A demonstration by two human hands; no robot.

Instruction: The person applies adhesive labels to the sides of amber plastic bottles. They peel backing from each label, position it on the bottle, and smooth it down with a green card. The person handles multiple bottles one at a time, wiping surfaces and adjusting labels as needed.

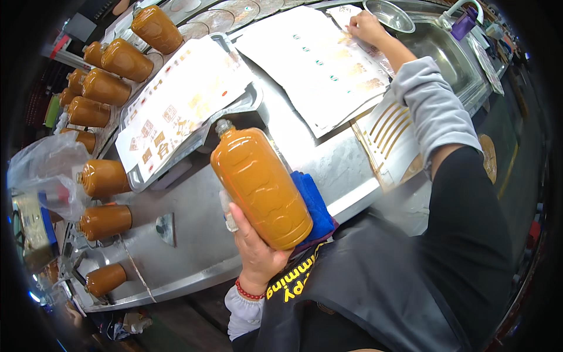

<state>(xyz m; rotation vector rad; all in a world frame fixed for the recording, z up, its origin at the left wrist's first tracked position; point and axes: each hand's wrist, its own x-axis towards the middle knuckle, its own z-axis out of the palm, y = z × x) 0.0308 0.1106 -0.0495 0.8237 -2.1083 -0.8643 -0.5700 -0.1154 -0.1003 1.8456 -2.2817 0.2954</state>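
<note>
My left hand [259, 253] grips a glossy amber-brown glazed bottle [259, 189] low on its body. The bottle is tilted, and clear wrap covers its narrow neck. At the far side of the bench my right hand [368, 28] reaches to small printed decal pieces [345, 13], its fingers bent down onto them. Whether it pinches one cannot be made out. Beside that hand lies a stack of large white decal sheets [303, 57] with green and gold prints. Another printed stack [176, 105] rests on a metal tray [253, 103] left of the bottle.
Several more brown bottles [107, 86] stand along the bench's left side. A folded blue cloth [314, 204] lies behind the held bottle. A flat scraper [167, 229] rests on the steel bench [198, 246]. At the far right are a clear bowl [391, 15] and a steel sink [440, 53].
</note>
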